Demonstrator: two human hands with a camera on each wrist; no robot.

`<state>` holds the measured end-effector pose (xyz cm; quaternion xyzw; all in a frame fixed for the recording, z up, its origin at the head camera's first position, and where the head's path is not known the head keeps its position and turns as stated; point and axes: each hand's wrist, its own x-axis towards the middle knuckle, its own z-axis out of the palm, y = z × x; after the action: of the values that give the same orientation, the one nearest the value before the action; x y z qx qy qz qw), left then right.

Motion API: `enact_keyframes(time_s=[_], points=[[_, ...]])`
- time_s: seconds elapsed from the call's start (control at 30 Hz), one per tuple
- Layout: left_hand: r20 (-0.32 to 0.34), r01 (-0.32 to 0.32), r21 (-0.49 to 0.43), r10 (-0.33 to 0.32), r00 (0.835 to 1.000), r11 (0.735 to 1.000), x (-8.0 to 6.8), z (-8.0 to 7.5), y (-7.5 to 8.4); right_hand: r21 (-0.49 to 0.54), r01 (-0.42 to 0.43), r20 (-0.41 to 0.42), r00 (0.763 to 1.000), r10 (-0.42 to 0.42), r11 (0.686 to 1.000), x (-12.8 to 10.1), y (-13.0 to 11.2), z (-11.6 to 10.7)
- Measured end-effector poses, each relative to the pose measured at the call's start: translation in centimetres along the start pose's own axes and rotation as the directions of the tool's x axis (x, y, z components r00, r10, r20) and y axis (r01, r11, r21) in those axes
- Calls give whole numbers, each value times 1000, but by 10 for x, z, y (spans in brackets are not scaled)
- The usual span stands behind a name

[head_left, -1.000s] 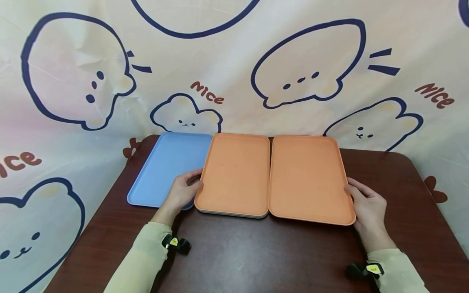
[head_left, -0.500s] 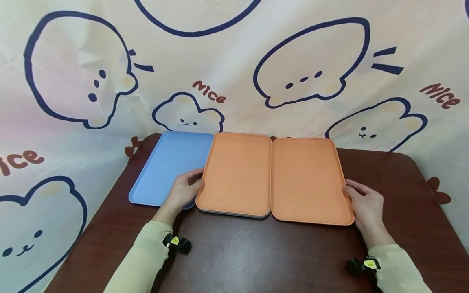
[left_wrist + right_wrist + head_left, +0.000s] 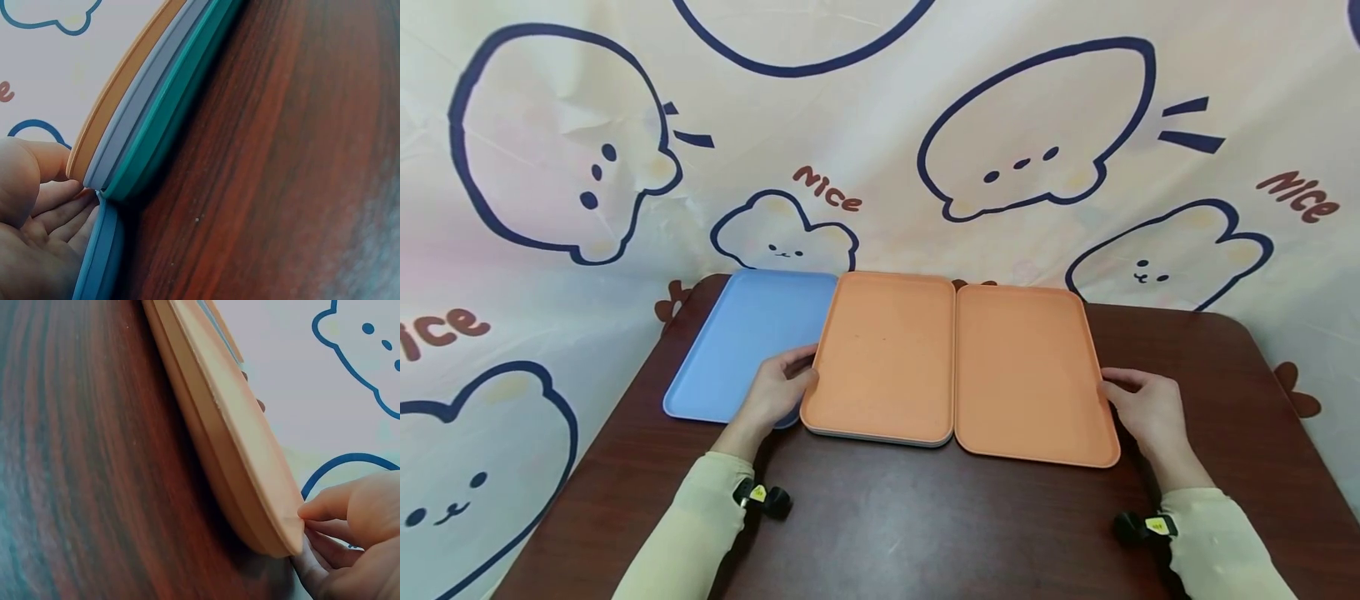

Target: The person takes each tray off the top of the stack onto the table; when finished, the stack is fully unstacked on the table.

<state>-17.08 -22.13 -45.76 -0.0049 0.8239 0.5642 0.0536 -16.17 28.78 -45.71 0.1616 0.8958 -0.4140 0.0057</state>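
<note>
While pinching rims, head: left hand (image 3: 772,390) on middle stack (image 3: 880,358), right hand (image 3: 1146,410) on orange tray (image 3: 1030,375) atop surface (image 3: 925,517); wrists: thumb-over grips, likely slipping, stack (image 3: 134,119) shearing apart.

The left hand (image 3: 775,390) covers the blue tray's (image 3: 741,342) near right corner.

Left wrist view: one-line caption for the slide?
Left hand at the rim of a stack of trays, orange tray over grey tray and teal tray, beside a blue tray on a dark wooden table.
</note>
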Motion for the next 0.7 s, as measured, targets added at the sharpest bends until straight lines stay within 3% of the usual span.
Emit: enact_keyframes(time_s=[0.3,0.53,0.7], points=[[-2,7,-6,-7,1000,1000,1,0,-2,-56,49,4,999,-49,997,1,-1,-1],[6,8,-6,-8,1000,1000,1,0,-1,-31,31,-62,998,-33,999,-3,-6,-2],[4,12,-1,-12,1000,1000,1,-1,-1,8,85,-91,992,-84,996,-9,-19,6]])
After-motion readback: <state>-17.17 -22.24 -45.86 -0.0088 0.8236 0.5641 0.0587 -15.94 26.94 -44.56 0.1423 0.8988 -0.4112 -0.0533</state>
